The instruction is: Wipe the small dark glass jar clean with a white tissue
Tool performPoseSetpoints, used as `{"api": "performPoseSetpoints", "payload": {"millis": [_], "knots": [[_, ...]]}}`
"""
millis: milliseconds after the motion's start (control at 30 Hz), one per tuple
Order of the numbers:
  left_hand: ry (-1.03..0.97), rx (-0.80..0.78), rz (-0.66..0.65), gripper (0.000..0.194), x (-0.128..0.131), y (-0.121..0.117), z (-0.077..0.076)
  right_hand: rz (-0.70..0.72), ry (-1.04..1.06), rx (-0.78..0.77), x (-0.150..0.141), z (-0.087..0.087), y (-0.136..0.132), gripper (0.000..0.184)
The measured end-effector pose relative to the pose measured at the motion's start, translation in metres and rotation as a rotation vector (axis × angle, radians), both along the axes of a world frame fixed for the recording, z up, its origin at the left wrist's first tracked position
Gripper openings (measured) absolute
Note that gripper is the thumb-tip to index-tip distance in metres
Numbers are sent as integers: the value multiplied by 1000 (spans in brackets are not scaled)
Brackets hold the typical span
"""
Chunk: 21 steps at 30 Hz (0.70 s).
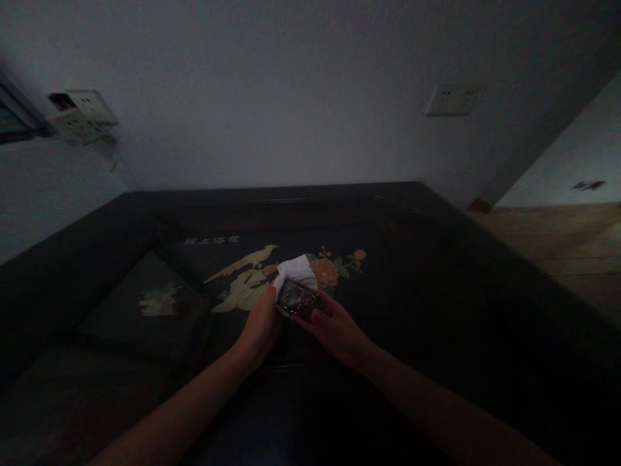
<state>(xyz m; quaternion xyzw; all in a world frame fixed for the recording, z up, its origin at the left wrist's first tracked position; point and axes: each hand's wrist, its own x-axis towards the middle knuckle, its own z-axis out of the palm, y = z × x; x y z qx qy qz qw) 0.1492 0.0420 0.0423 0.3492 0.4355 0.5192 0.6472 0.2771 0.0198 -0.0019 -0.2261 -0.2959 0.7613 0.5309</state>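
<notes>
Between my two hands is a small dark, shiny, block-like object [297, 298]; the dim light hides its exact kind. A crumpled white tissue [299, 268] wraps round its far and left sides. My left hand [262, 323] is closed on the tissue at the left side of the object, most of its fingers hidden underneath. Around the near right corner of the object, the fingers of my right hand [337, 327] are closed, the thumb on the near side. Both hands are above the middle of a dark table [388, 272].
The tabletop bears a bird picture [250, 260], a flower picture [326, 272] and pale characters. A dark framed panel [130, 310] lies at left. Wall sockets [455, 99] are on the wall at right, more sockets [90, 107] at left. Wooden floor [567, 239] shows at far right.
</notes>
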Motion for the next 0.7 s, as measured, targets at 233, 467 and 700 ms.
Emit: {"api": "performPoseSetpoints", "payload": {"millis": [233,467,700], "knots": [[353,215,67,31,-4,-8,1,-67,-40,24,-2,0,-1,55],[817,929,-14,32,-9,-16,-4,-78,-63,29,-4,-4,0,46],[1102,1304,-167,38,-19,-9,5,-82,-63,67,-8,-4,2,51]]}}
